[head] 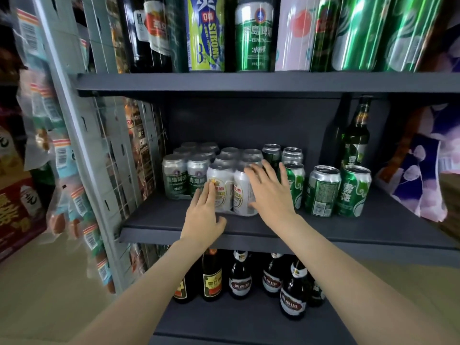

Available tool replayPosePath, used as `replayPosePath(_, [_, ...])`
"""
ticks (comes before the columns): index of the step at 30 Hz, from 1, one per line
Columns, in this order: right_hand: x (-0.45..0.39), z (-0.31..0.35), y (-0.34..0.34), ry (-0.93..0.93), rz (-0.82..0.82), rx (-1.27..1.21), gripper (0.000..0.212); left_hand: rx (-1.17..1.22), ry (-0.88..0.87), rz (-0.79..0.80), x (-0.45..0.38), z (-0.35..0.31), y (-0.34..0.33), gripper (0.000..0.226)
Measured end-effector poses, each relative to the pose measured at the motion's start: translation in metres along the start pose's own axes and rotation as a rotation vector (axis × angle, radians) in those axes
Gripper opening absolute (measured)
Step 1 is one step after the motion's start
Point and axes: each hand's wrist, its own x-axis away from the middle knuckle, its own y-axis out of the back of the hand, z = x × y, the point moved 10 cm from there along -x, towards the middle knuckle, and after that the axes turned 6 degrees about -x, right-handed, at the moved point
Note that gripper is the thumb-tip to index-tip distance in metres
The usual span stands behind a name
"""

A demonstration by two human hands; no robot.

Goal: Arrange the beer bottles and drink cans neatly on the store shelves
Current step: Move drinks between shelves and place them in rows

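Both hands reach into the middle shelf [249,227] of a dark grey store rack. The left hand [202,217] lies with straight fingers against the front of the white can pack [231,189], its fingertips on the left front can's label. The right hand [270,189] is spread flat with fingers apart, laid over the top right corner and side of the same pack; neither hand curls round anything.

The white can pack sits near the middle of the shelf, and touching it at 9 o'clock stands a silver-and-green can pack [185,174] (both look film-wrapped, though the wrap is hard to make out). At 3 o'clock from the right hand stand loose green cans [323,191] upright, the nearest partly hidden by the hand, and two more cans stand behind them toward the back wall. At 2 o'clock, against the rear right corner, stands a tall green beer bottle [356,138].

At 12 o'clock, the upper shelf [249,82] carries a row of tall cans and bottles, among them a green-and-silver tall can [254,36]. At 6 o'clock, the lower shelf holds dark brown bottles [240,276] with oval labels, standing upright in loose rows. At 9 o'clock, packets of snacks [74,195] hang on a wire rack beside the shelving
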Motion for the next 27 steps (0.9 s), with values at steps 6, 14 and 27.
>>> replayPosePath(6, [-0.029,-0.011,-0.018,-0.029,-0.002,0.094,0.079,-0.156,0.021,0.175,-0.03,0.015,-0.016,0.085])
replayPosePath(14, [-0.007,-0.045,0.009,-0.007,-0.086,0.119,0.08,-0.183,-0.106,-0.021,-0.021,-0.023,-0.002,0.074])
replayPosePath(27, [0.076,-0.219,0.003,-0.427,0.039,-0.57,0.095,-0.194,-0.302,-0.138,-0.062,-0.192,-0.027,0.07])
